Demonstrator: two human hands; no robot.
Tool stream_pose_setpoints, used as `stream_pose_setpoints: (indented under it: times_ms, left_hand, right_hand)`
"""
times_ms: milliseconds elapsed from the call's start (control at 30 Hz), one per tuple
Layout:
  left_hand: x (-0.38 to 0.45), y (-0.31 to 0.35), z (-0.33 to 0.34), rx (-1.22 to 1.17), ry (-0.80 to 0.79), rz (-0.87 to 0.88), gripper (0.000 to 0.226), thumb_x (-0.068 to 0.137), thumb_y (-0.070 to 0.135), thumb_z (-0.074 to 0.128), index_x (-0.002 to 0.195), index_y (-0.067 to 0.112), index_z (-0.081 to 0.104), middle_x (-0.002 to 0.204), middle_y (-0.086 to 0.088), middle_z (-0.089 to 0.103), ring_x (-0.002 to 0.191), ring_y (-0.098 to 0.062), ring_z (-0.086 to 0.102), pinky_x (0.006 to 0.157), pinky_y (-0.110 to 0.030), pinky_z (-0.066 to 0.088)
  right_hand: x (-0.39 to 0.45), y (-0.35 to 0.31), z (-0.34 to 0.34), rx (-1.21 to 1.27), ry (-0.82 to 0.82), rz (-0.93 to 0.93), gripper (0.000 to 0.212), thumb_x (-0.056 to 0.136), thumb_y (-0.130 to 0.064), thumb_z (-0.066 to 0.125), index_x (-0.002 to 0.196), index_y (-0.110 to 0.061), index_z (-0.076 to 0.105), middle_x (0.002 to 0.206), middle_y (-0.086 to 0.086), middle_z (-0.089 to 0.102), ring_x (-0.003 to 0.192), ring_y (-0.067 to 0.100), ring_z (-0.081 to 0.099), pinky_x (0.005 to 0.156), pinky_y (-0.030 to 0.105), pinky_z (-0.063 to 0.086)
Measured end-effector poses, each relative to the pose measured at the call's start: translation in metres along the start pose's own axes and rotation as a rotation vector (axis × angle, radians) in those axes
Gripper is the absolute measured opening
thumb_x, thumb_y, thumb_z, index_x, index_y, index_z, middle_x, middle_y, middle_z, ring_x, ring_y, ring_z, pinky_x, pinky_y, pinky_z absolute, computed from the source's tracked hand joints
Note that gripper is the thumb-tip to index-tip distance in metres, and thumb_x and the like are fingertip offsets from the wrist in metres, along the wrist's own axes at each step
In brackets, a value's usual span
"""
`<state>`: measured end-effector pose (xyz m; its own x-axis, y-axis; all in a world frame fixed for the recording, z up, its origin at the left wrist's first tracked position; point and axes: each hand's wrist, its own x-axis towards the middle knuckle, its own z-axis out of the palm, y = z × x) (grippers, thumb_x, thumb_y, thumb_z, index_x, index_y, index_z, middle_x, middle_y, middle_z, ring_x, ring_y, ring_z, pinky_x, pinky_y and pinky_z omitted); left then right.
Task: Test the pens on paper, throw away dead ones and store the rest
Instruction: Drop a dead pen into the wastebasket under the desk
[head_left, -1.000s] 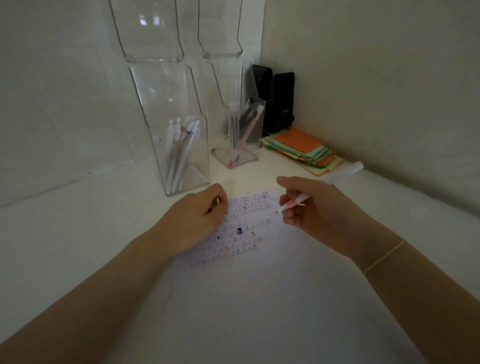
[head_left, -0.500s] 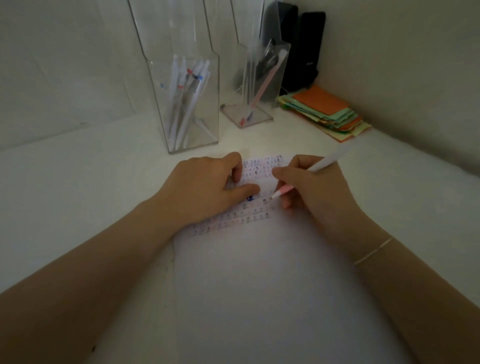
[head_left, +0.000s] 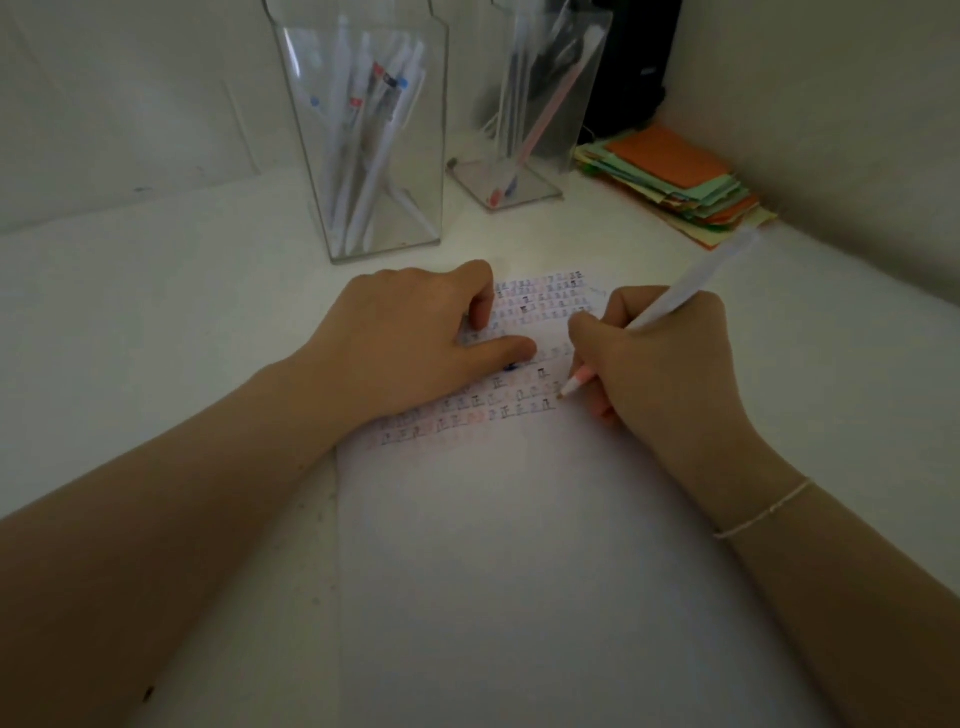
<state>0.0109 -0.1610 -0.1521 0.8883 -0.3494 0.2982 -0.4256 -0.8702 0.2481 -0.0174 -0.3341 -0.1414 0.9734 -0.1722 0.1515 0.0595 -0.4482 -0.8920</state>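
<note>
A white paper (head_left: 519, 545) lay on the white table (head_left: 156, 312), and its near part was blank. On its far part were rows of small marks in black, blue and pale red. The left hand (head_left: 410, 343) rested on these rows and held the sheet flat; its thumb was stretched out to the right and its index finger was bent with the tip down on the paper. The other fingers could not be seen. The right hand (head_left: 660, 374) held a pen (head_left: 675, 301) in a writing grip, with thumb and fingers pinching it near the pink front end. The tip touched the paper at the right end of a row. A thin bracelet (head_left: 763, 512) was on the right wrist.

Behind the hands stood a clear holder (head_left: 363, 130) with many white pens. To its right stood a second holder (head_left: 540, 104) with few pens, one of them pink. Near the right wall was a stack of notes (head_left: 675, 176), orange and green, and behind it something black (head_left: 634, 67).
</note>
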Motion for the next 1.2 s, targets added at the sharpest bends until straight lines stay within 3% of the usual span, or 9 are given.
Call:
stream_pose_setpoints:
  times_ms: [133,200,367,533,633,733,867,1067,1200]
  left_hand:
    - [0.0004,0.0009,-0.0005,0.003,-0.012,-0.007,0.049,0.069,0.075,0.037,0.081,0.028,0.043,0.064,0.008,0.052,0.058,-0.004,0.046,0.055,-0.025,0.035]
    - [0.0006,0.0007,-0.0007,0.004,-0.016,-0.013,0.050,0.069,0.075,0.037,0.082,0.028,0.044,0.065,0.007,0.053,0.059,-0.005,0.047,0.056,-0.025,0.036]
    - [0.0006,0.0003,-0.0011,0.016,-0.028,-0.015,0.050,0.070,0.075,0.036,0.082,0.028,0.043,0.065,0.006,0.053,0.059,-0.006,0.048,0.057,-0.029,0.039]
    - [0.0006,0.0003,-0.0009,0.020,-0.016,-0.006,0.050,0.071,0.075,0.037,0.082,0.027,0.044,0.064,0.007,0.053,0.058,-0.006,0.048,0.058,-0.029,0.040]
    - [0.0003,0.0009,-0.0008,0.013,-0.018,-0.006,0.050,0.070,0.075,0.037,0.082,0.026,0.045,0.064,0.007,0.053,0.059,-0.006,0.048,0.058,-0.030,0.040]
    - [0.0004,0.0009,-0.0011,0.010,-0.015,-0.005,0.050,0.071,0.074,0.037,0.082,0.026,0.045,0.064,0.006,0.053,0.059,-0.007,0.048,0.058,-0.030,0.039]
    - [0.0001,0.0006,-0.0016,0.007,-0.015,-0.005,0.050,0.070,0.075,0.037,0.081,0.027,0.044,0.063,0.007,0.053,0.058,-0.008,0.049,0.058,-0.030,0.040]
    - [0.0000,0.0010,-0.0013,0.014,-0.019,-0.007,0.050,0.069,0.076,0.035,0.080,0.028,0.043,0.062,0.007,0.051,0.057,-0.006,0.048,0.057,-0.028,0.039]
    - [-0.0003,0.0019,-0.0021,0.023,-0.020,-0.007,0.049,0.070,0.075,0.036,0.081,0.028,0.043,0.063,0.007,0.052,0.058,-0.006,0.048,0.055,-0.028,0.035]
  right_hand:
    - [-0.0017,-0.0007,0.0026,-0.064,0.011,-0.054,0.024,0.079,-0.002,0.058,0.068,0.019,0.051,0.058,0.032,0.057,0.028,0.008,0.047,0.031,0.016,0.035]
    - [-0.0016,-0.0007,0.0028,-0.109,0.041,-0.083,0.024,0.078,-0.001,0.057,0.066,0.018,0.048,0.064,0.036,0.056,0.033,0.011,0.044,0.032,0.016,0.033]
    - [-0.0016,-0.0005,0.0010,-0.051,-0.006,-0.053,0.023,0.078,0.001,0.058,0.067,0.019,0.050,0.053,0.027,0.054,0.026,0.005,0.047,0.031,0.015,0.033]
    - [-0.0010,0.0008,0.0019,-0.080,-0.009,-0.084,0.024,0.076,0.001,0.057,0.064,0.019,0.048,0.063,0.037,0.055,0.033,0.010,0.041,0.034,0.016,0.032]
    - [-0.0008,0.0005,0.0014,-0.053,-0.013,-0.062,0.022,0.077,0.001,0.057,0.065,0.019,0.049,0.064,0.037,0.056,0.030,0.008,0.044,0.033,0.016,0.034]
    - [0.0010,0.0025,0.0013,-0.097,0.015,-0.101,0.025,0.077,-0.001,0.057,0.065,0.019,0.046,0.064,0.037,0.055,0.039,0.015,0.042,0.036,0.019,0.033]
    - [-0.0015,-0.0005,0.0013,-0.028,-0.029,-0.063,0.026,0.079,0.000,0.059,0.065,0.019,0.048,0.061,0.036,0.056,0.027,0.006,0.044,0.032,0.017,0.035]
    - [-0.0012,0.0021,0.0015,-0.002,-0.045,-0.074,0.025,0.078,0.002,0.059,0.062,0.018,0.049,0.058,0.034,0.057,0.027,0.006,0.044,0.032,0.018,0.035]
    - [-0.0009,0.0030,0.0037,-0.085,0.011,-0.118,0.029,0.078,0.000,0.057,0.057,0.013,0.042,0.057,0.033,0.051,0.039,0.014,0.040,0.039,0.024,0.032]
